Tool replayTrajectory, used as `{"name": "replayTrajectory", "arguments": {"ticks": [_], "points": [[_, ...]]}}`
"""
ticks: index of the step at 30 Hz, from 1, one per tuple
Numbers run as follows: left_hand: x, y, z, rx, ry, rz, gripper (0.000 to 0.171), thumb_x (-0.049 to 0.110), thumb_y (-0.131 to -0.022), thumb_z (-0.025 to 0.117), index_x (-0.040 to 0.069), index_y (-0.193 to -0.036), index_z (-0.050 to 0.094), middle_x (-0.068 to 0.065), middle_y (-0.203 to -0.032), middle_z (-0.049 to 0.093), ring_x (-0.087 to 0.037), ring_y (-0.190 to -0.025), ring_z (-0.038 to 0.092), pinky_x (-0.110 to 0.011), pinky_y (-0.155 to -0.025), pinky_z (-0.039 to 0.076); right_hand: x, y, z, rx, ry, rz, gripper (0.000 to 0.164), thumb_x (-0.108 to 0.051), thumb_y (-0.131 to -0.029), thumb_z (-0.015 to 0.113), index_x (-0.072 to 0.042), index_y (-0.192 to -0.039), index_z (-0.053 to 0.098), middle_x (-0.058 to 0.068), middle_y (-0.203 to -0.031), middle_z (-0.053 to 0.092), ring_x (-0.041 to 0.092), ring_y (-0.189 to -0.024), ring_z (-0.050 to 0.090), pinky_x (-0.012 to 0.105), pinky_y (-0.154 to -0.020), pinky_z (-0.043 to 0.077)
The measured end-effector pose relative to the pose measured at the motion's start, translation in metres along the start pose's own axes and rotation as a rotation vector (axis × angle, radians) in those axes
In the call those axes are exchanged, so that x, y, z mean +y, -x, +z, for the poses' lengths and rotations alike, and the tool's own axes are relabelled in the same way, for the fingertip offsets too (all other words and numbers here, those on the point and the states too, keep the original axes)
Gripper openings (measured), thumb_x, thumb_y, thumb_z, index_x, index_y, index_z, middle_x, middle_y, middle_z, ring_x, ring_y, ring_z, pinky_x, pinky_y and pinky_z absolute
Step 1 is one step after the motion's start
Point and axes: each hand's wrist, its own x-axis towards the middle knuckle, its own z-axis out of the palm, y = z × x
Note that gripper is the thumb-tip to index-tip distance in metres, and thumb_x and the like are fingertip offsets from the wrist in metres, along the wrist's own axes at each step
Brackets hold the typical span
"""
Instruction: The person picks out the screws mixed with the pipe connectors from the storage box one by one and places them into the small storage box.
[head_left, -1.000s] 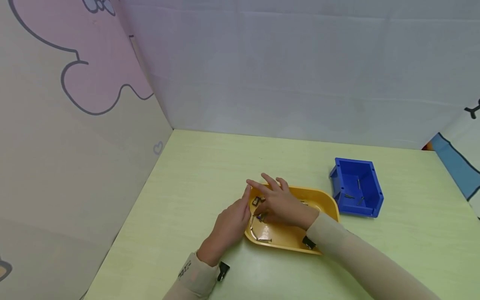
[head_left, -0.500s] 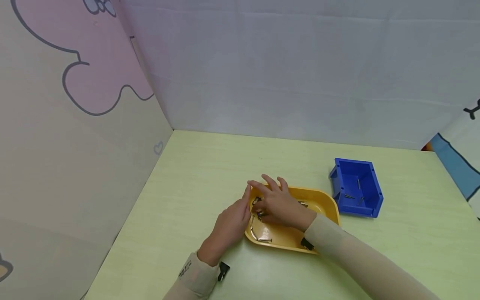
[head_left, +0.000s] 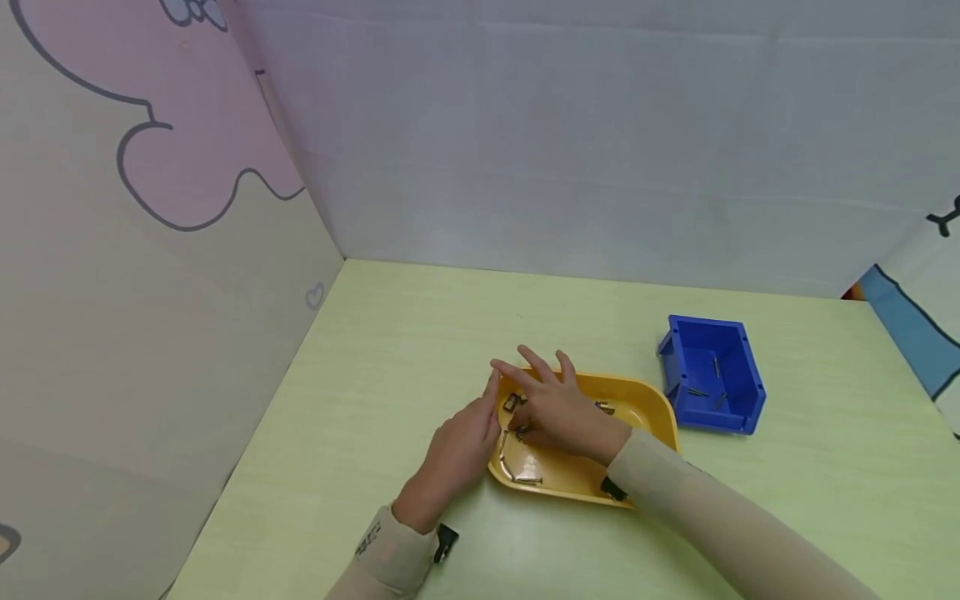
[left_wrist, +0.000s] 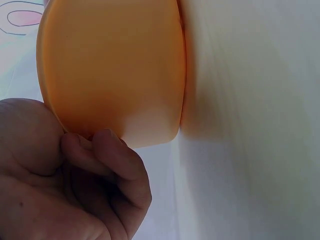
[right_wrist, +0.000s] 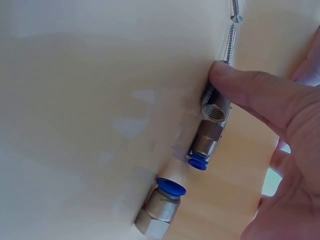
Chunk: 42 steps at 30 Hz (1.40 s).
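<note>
left hand (head_left: pixel 459 446) holds the yellow tray (head_left: pixel 570 471) at its near-left end; the left wrist view shows the fingers curled at the tray's edge. right hand (head_left: pixel 566 417) reaches over into the same tray, thumb and a finger lowered toward its left end, the remaining fingers raised and spread above the far-left rim. up close, the thumb (right_wrist: pixel 250 87) touches a metal fitting with a threaded opening (right_wrist: pixel 214 111); whether it pinches this or only rests on it, i cannot tell.

just beside that piece lies a fitting with a blue collar (right_wrist: pixel 205 142), and a larger fitting with a blue ring (right_wrist: pixel 160 207) sits a little apart on the tray's floor. two screws (right_wrist: pixel 231 42) lie nearly end to end beyond the thumb tip. in the head view, more screws (head_left: pixel 528 480) lie along the tray's left and near walls, small metal pieces (head_left: pixel 512 403) sit in the far-left corner, and others (head_left: pixel 606 407) show past the knuckles of the right hand.

the tray stands on a pale green table (head_left: pixel 405 333). near its far-right corner stands a blue bin (head_left: pixel 675 375) with a few thin metal pieces (head_left: pixel 698 392) inside. pale sleeves (head_left: pixel 720 508) cover both forearms.
</note>
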Motion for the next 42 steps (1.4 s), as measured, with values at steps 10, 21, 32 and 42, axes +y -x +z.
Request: {"name": "replayTrajectory", "arguments": {"ticks": [10,21,32,42], "points": [[0.0,0.0,0.001,-0.001,-0.007,-0.003,0.06,0.023,-0.107,0.041,0.018,-0.161,0.015,-0.008,-0.137,0.06,-0.017,-0.083,0.059,-0.037,-0.065,0.049,-0.002,-0.003,0.0,0.012,-0.024,0.014,0.007,-0.026,-0.081,0.083,-0.031,-0.085,0.081,0.002,-0.159,0.031,0.044,-0.149,0.012,0.078,-0.103,0.01],[-0.001,0.0,0.001,0.005,-0.008,-0.003,0.061,0.023,-0.107,0.042,0.02,-0.161,0.015,-0.008,-0.126,0.066,-0.018,-0.078,0.058,-0.037,-0.063,0.048,-0.001,-0.005,0.001,0.052,-0.064,0.019,0.01,-0.021,-0.081,0.082,-0.03,-0.076,0.079,0.003,-0.155,0.038,0.044,-0.147,0.018,0.076,-0.103,0.012],[-0.001,0.0,0.0,-0.004,-0.003,0.002,0.062,0.022,-0.106,0.044,0.02,-0.161,0.014,-0.007,-0.12,0.066,-0.016,-0.072,0.051,-0.032,-0.061,0.045,-0.001,-0.007,-0.002,0.094,-0.145,0.055,0.014,-0.013,-0.078,0.08,-0.021,-0.068,0.077,-0.001,-0.149,0.045,0.038,-0.147,0.018,0.072,-0.104,0.015],[0.0,0.0,0.001,-0.003,-0.002,-0.011,0.061,0.021,-0.106,0.044,0.016,-0.161,0.019,-0.004,-0.104,0.065,-0.014,-0.061,0.043,-0.029,-0.053,0.038,0.006,0.005,-0.026,0.113,-0.225,0.128,0.009,-0.015,-0.078,0.084,-0.02,-0.072,0.079,0.005,-0.153,0.043,0.042,-0.149,0.01,0.076,-0.104,0.011]]}}
